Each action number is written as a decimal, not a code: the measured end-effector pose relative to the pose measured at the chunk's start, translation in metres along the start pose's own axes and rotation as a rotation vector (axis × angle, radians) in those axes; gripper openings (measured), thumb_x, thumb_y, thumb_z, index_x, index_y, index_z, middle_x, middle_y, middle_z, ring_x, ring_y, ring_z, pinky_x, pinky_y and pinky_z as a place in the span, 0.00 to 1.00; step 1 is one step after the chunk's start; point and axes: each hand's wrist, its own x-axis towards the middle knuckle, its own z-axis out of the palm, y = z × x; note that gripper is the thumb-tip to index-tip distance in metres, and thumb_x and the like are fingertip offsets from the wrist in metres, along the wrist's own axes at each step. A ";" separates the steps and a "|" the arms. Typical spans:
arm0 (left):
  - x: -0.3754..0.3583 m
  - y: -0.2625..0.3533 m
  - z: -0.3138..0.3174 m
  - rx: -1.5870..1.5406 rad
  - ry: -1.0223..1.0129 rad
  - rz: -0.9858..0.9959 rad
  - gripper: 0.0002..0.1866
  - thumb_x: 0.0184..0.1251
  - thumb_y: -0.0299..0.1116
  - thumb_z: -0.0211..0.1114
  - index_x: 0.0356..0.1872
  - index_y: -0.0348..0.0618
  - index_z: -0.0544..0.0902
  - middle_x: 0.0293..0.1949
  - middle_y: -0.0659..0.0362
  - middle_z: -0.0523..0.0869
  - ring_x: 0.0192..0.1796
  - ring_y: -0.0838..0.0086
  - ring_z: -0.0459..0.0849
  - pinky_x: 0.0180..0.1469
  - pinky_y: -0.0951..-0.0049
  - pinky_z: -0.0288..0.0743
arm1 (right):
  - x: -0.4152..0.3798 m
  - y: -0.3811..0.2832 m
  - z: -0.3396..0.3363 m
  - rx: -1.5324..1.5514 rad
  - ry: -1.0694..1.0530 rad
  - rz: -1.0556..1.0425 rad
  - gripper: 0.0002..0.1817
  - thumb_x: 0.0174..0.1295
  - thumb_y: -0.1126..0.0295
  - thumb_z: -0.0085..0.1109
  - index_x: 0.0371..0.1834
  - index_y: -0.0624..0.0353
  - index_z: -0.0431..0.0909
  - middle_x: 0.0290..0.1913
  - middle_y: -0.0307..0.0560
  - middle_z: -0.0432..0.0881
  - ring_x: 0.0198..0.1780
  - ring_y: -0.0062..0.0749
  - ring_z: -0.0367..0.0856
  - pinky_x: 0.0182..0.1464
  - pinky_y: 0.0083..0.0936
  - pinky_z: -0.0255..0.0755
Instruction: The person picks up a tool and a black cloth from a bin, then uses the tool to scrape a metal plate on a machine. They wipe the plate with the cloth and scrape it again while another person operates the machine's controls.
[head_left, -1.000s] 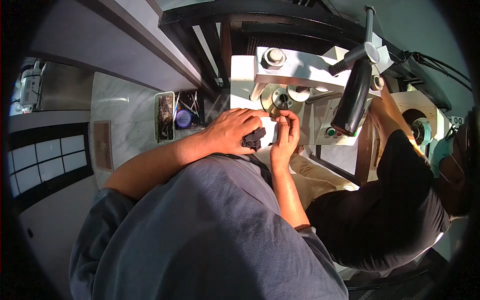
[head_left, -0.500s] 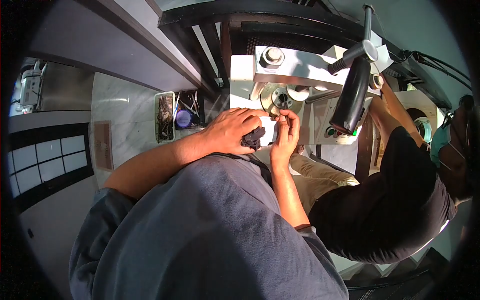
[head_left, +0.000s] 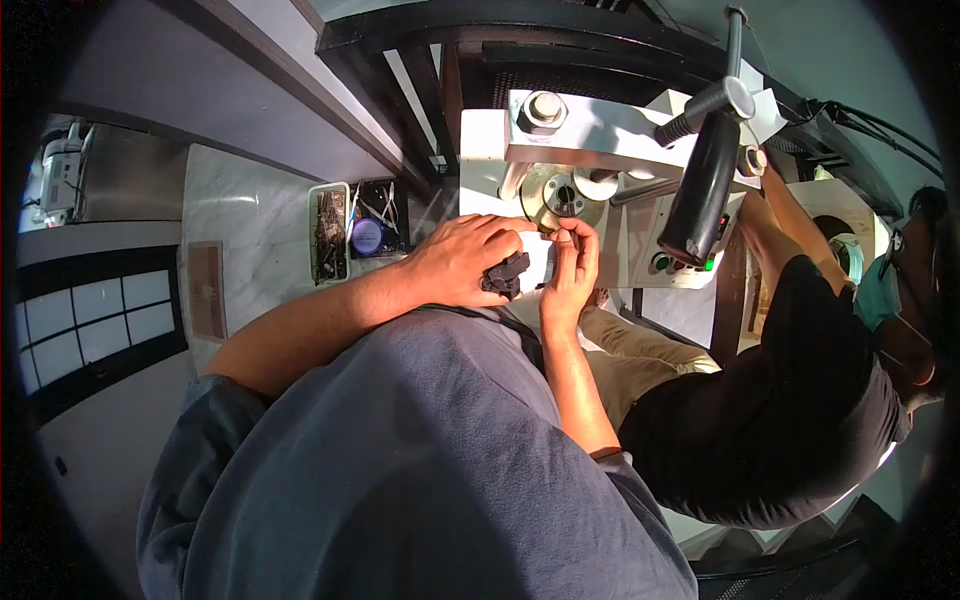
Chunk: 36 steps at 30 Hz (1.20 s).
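My left hand lies at the front of a white machine, with a bunched black cloth held under its curled fingers. Its index fingertip reaches toward the round metal die in the machine. Beside it, my right hand pinches with thumb and index finger just below the die. What sits in that pinch is too small to name. A white surface shows between the two hands. Above them runs a thick metal bar.
A black-handled lever hangs at the machine's right, over a panel with buttons. A person in a black shirt is close on the right. At the left are a tray of dark pieces and a purple-lidded container.
Both of my hands keep nearly the same pose and place. The head of the person on the right has shifted slightly.
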 end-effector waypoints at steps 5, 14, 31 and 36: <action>0.000 0.000 0.000 0.005 0.013 0.000 0.32 0.46 0.40 0.81 0.52 0.44 0.75 0.68 0.53 0.79 0.63 0.55 0.82 0.64 0.52 0.77 | 0.000 0.000 -0.001 -0.032 -0.017 0.018 0.09 0.80 0.71 0.53 0.55 0.62 0.76 0.46 0.40 0.81 0.48 0.22 0.76 0.55 0.21 0.68; 0.001 0.001 0.000 0.002 0.024 0.003 0.31 0.47 0.40 0.80 0.51 0.43 0.76 0.67 0.53 0.80 0.62 0.55 0.83 0.63 0.52 0.78 | 0.000 0.000 -0.002 -0.042 -0.020 0.020 0.09 0.80 0.69 0.54 0.56 0.61 0.77 0.45 0.39 0.81 0.47 0.21 0.75 0.53 0.20 0.68; 0.000 0.000 0.002 -0.003 0.005 -0.005 0.32 0.45 0.40 0.82 0.51 0.44 0.75 0.68 0.54 0.78 0.64 0.55 0.82 0.64 0.52 0.77 | 0.000 -0.001 -0.003 -0.027 -0.024 0.021 0.10 0.80 0.69 0.53 0.56 0.62 0.77 0.45 0.40 0.80 0.46 0.20 0.75 0.52 0.20 0.67; -0.002 0.000 0.000 0.018 -0.005 -0.010 0.32 0.45 0.41 0.82 0.52 0.43 0.75 0.69 0.54 0.76 0.64 0.55 0.81 0.65 0.51 0.76 | 0.000 0.001 0.000 0.014 -0.012 0.013 0.11 0.81 0.68 0.52 0.56 0.63 0.77 0.43 0.41 0.78 0.47 0.23 0.76 0.54 0.21 0.69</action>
